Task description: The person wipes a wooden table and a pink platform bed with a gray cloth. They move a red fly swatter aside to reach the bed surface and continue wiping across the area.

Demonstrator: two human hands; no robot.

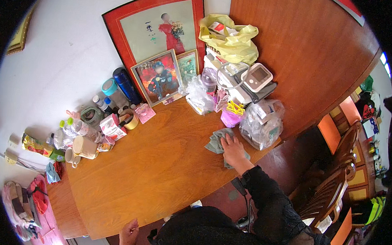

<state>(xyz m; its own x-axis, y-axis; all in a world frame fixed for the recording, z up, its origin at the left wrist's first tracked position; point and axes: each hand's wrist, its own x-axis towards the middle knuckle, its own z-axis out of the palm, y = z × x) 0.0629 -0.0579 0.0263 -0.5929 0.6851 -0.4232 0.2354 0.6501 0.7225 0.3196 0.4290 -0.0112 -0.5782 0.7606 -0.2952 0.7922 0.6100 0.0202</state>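
My right hand [233, 151] lies flat on a grey-green cloth [217, 140], which is pressed against the wooden tabletop [141, 172] near its right end. Just behind the cloth stand a purple container with a yellow rim [231, 116] and a clear plastic bag with boxes in it [263, 125]. At the table's near edge, lower left, my left hand [129, 233] is half curled, its fingers bent loosely. No object shows in it, though part of the palm is hidden.
Along the wall stand framed pictures [157, 78], a blue flask [127, 85], plastic bottles [84, 129] and a mug [72, 157]. A blood pressure monitor [257, 77] and a yellow plastic bag [230, 42] sit at the back right. Wooden chairs [327, 190] stand to the right.
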